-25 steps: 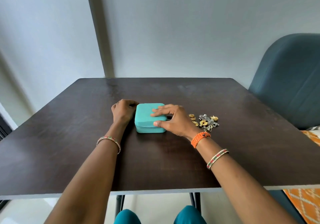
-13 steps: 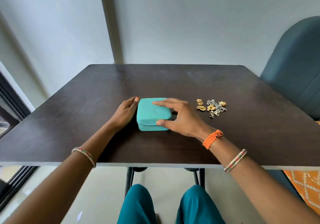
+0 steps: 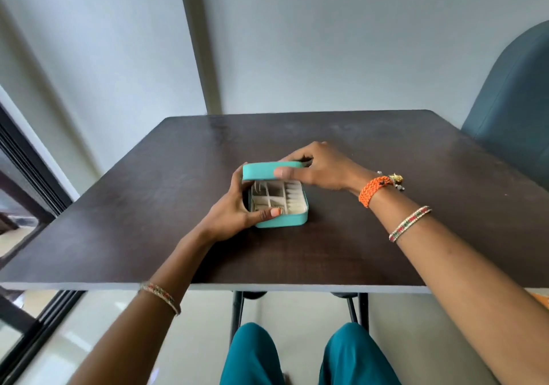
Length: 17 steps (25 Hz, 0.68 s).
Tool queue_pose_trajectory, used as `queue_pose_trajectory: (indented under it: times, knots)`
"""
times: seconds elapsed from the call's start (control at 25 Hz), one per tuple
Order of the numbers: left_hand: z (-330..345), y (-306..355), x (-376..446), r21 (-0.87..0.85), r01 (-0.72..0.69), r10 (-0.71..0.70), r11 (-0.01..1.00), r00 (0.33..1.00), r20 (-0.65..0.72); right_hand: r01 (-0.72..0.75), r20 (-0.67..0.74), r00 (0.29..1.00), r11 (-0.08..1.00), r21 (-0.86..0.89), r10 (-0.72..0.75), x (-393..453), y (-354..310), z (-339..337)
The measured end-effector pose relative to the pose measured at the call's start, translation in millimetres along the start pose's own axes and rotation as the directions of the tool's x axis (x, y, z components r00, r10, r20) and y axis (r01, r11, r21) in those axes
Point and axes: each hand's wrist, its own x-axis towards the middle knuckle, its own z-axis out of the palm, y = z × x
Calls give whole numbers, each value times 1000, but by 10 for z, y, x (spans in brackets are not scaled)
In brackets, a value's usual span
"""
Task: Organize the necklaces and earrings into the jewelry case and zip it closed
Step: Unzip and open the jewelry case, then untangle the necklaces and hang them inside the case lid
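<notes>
A small turquoise jewelry case [image 3: 292,221] sits in the middle of the dark table [image 3: 148,206]. Its lid [image 3: 261,170] is lifted partway, and the cream dividers inside show. My right hand [image 3: 320,167] grips the lid, thumb on its front edge and fingers over the top. My left hand [image 3: 234,215] holds the base at its left side, thumb on the front rim. A pile of gold and silver jewelry [image 3: 396,179] lies to the right of the case, mostly hidden behind my right wrist.
A dark blue chair [image 3: 511,111] stands at the table's far right corner. The table's near edge [image 3: 267,288] runs just above my knees. A dark window frame [image 3: 26,176] is at the left.
The case was closed with both hands resting on it. Now my right hand has lifted the lid partway while my left hand steadies the base. The camera view has tilted down.
</notes>
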Motion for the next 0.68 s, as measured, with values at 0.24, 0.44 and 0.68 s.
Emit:
queue_pose_trajectory:
  times: [0.24,0.44,0.68]
  knots:
    - [18,55,-23,14,-2,2,1000,1000,2,-77,-313,944,992,97,103,320,89,144]
    - [5,7,1,30,21,-21,999,1000,16,-304,-355,892,952,-15,280,607,378,394]
    - [2,30,-7,39,41,-41,998,999,-2,-372,-365,853,925,75,372,649,463,492]
